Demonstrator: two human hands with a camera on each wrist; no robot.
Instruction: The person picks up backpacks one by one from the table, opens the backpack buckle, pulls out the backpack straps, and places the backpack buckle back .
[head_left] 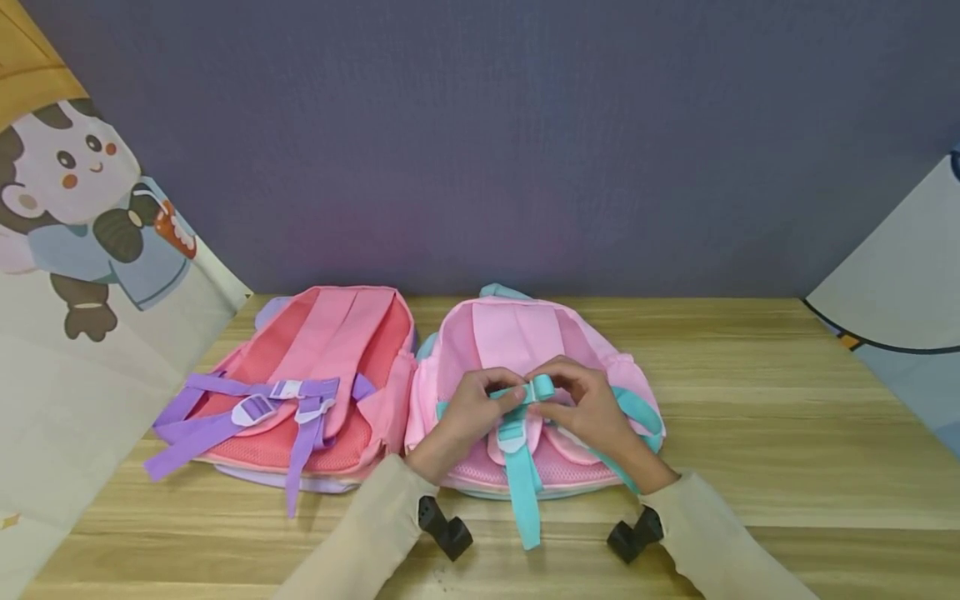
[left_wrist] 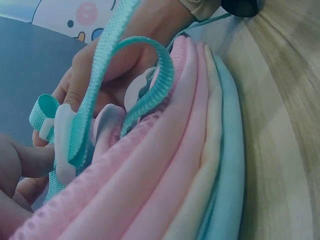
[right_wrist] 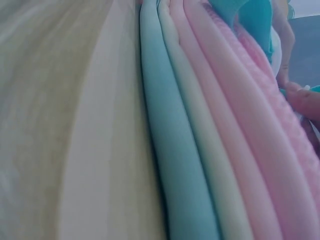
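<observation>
One teal strap (head_left: 543,387): fingers of left hand (head_left: 471,410) and right hand (head_left: 594,410) pinch it, frame centre.
Pink backpack (head_left: 517,329): beneath, lower centre.
Coral backpack (head_left: 337,333): lower left.

Head cam, 5 o'clock: pink bkpk (head_left: 517,329) shows matt cloth w/ rough, knobbly mesh back panel (head_left: 566,475), ribbed teal webbing (head_left: 523,500) & white strap adjuster (left_wrist: 63,142) in smooth plastic. At 8 o'clock, coral bkpk (head_left: 322,333) pairs matt cloth & mesh w/ woven purple webbing (head_left: 195,443). Tabletop (head_left: 750,433), 6 o'clock: smooth wood grain, low sheen. Wall (head_left: 480,150), 12 o'clock: matt, fabric-like.
</observation>
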